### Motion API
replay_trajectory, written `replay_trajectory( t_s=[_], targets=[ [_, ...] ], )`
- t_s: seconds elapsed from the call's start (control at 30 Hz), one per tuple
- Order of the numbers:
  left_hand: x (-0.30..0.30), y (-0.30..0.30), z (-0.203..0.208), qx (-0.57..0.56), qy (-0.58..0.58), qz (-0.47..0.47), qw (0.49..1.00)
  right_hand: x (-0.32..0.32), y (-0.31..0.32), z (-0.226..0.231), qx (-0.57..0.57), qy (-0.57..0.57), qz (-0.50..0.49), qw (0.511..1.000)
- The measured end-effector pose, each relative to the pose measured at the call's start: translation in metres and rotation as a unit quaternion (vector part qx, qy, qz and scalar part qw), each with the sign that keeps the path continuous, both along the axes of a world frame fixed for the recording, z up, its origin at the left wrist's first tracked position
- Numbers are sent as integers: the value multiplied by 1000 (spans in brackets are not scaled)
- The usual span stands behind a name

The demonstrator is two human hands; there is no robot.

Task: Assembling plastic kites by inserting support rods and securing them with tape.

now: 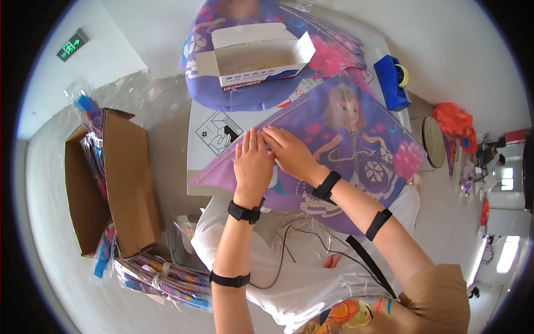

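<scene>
A purple kite [356, 150], printed with a cartoon figure in a gown, lies across the white table [197, 161] and hangs over its near edge toward my lap. Along its upper left edge runs a thin rod-like line. My left hand [252, 167] lies flat on that edge, fingers straight and together. Beside it my right hand [290, 155] also rests flat on the kite, its fingertips touching or nearly touching those of the left. Neither hand shows anything held. What lies under the palms is hidden.
An open white carton [261, 64] sits on a stack of similar purple kites [214, 97] at the back. A blue tape dispenser [392, 83] stands back right. On the floor left are a cardboard box [130, 183] and wrapped bundles [167, 281]. A cable [283, 245] crosses my lap.
</scene>
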State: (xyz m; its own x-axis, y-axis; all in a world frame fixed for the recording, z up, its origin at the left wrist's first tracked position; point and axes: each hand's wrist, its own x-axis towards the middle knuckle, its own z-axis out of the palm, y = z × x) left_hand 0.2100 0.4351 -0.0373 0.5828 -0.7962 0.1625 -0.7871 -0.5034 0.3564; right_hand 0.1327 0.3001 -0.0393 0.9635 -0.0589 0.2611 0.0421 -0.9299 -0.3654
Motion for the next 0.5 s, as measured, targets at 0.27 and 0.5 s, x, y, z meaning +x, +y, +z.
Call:
replay_trajectory(
  t_s=[0.27, 0.5],
  targets=[
    [-10, -1, 7, 121, -27, 36, 992, -11, -73, 10, -29, 6, -88, 996],
    [-10, -9, 6, 89, -16, 95, 991, -24, -133, 23, -92, 14, -179, 979]
  ],
)
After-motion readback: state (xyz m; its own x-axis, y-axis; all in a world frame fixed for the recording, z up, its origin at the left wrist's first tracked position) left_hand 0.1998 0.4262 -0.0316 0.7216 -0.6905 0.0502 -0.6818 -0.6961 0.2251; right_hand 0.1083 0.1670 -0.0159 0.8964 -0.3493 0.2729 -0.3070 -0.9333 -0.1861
